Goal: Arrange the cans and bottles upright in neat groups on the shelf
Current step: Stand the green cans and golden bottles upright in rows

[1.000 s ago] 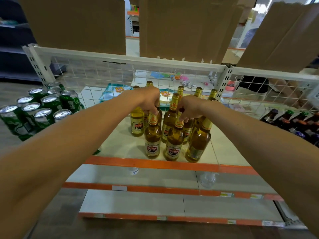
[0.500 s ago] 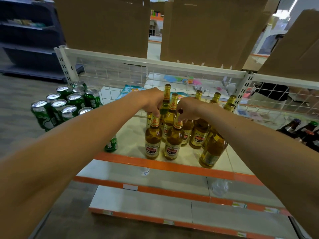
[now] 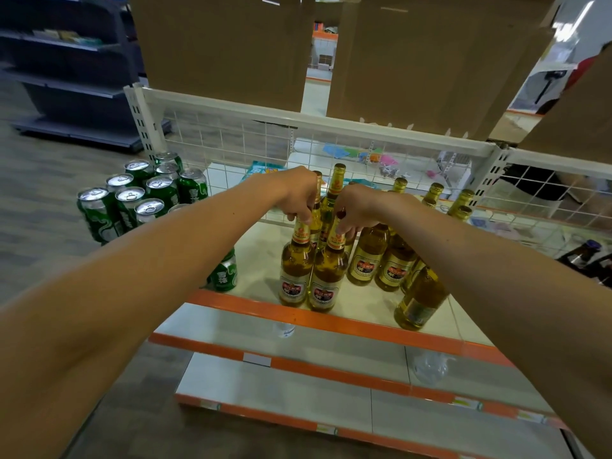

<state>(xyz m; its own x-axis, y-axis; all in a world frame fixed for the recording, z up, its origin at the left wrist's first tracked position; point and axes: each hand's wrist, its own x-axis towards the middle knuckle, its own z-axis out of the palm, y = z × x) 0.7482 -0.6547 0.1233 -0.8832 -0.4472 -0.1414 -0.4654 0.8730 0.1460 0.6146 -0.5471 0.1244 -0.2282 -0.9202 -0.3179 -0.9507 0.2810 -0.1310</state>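
Green cans [image 3: 145, 197]: upright in a tight block, far left and well behind the orange shelf edge [image 3: 364, 326]. This group looks done.
Lone can [image 3: 225, 271]: upright just behind the orange shelf edge, apart from the block and partly hidden by the left forearm.
Left hand [image 3: 294, 193]: fingers curled downward, pinching the neck of the left front bottle [image 3: 295, 273] just under its cap.
Front pair: the left front bottle and right front bottle [image 3: 328, 279] stand upright and touching, just behind the orange shelf edge, labels facing out.
Right hand [image 3: 361, 207]: fingertips pinch the neck of the right front bottle; the thumb is hidden.
Step in hand: likely squaring this pair into a front row.
Doing it well: a grip this high tips a bottle easily, so slide the bases flat in small nudges — don't lift. Keep both bases fully behind the orange shelf edge.
Amber cluster [image 3: 381, 263]: right of the pair, farther back from the orange shelf edge, with uneven gaps.
End bottle [image 3: 419, 299]: rightmost near the orange shelf edge. It seems to lean — possibly lens distortion.
Dark bottles [image 3: 583, 256]: far right, well behind the edge; I cannot tell their posture.
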